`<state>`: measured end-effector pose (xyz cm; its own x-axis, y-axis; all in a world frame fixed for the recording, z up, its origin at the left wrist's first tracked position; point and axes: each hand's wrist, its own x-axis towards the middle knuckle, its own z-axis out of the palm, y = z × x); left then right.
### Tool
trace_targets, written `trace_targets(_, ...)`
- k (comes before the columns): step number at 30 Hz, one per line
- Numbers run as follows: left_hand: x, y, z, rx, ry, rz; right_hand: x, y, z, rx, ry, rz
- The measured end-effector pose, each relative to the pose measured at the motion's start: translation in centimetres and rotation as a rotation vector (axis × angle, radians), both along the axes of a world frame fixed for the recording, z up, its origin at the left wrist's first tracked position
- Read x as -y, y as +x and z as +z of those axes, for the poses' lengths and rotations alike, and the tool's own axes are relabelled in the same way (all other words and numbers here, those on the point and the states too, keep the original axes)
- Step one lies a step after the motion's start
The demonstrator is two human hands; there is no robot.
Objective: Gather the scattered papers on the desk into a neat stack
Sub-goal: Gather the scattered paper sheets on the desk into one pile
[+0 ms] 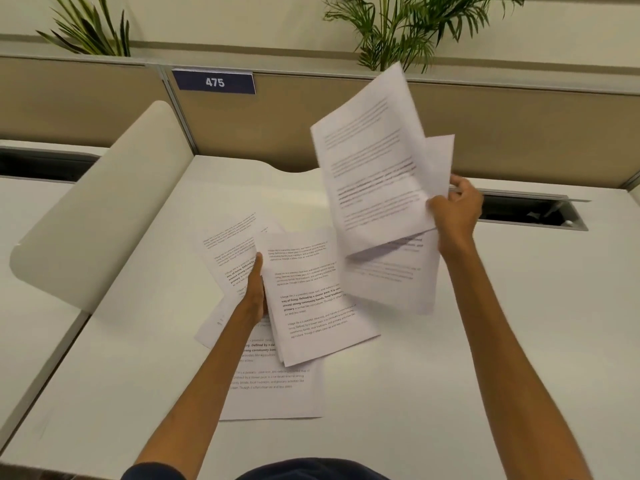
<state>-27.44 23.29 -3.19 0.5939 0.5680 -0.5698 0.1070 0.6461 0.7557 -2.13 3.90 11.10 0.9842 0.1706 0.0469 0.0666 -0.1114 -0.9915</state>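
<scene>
The printed papers are partly gathered. The right hand (455, 209) pinches a loose fan of sheets (377, 168) in its fingers, raised at far right. The left hand (255, 292) grips a small stack (311, 299) at centre. Judging by this, two sheets on the desk (485, 341) remain: one (225, 251) left, one (277, 393) near.

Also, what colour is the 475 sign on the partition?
Dark navy sign with white numerals, head view.

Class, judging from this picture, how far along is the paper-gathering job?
Done: nothing neatly stacked yet. In hand: the right hand lifts several sheets; the left hand grips a small pile. Left: loose pages lying on the desk, then squaring everything.
</scene>
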Motion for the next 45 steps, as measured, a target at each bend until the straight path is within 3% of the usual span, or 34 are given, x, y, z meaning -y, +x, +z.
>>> trace_targets(5,-0.1,0.2,-0.3,0.025,-0.088,-0.033,-1.2,-2.8,-6.9,-0.220,-0.114,0.064)
trace_targets(9,0.0,0.3,-0.3,0.031,-0.026,-0.045,-2.0,-6.0,-13.3,-0.326,-0.190,0.112)
trace_targets(17,0.4,0.6,-1.7,-0.117,0.184,-0.070,-2.2,-7.7,-17.7,-0.186,-0.495,0.340)
trace_targets(20,1.1,0.5,-2.2,-0.127,0.267,-0.112,-2.4,-7.2,-18.2,-0.240,-0.534,0.369)
trace_targets(23,0.9,0.6,-1.6,-0.066,0.326,-0.137,-2.4,-6.2,-17.3,-0.290,-0.464,0.453)
trace_targets(27,-0.3,1.0,2.1,0.041,0.406,-0.139,-1.8,-5.3,-13.2,-0.515,-0.025,0.606)
trace_targets(31,-1.2,1.7,8.0,0.137,0.566,-0.109,-2.0,-4.9,-8.1,-0.411,0.190,0.689)
trace_targets(37,-0.7,2.3,13.7,0.291,0.713,0.042,-1.6,-5.1,-2.4,-0.190,0.227,0.730)
trace_targets(45,0.5,3.4,13.8,0.254,0.834,0.076,-1.6,-7.1,-4.2,-0.141,0.124,0.628)
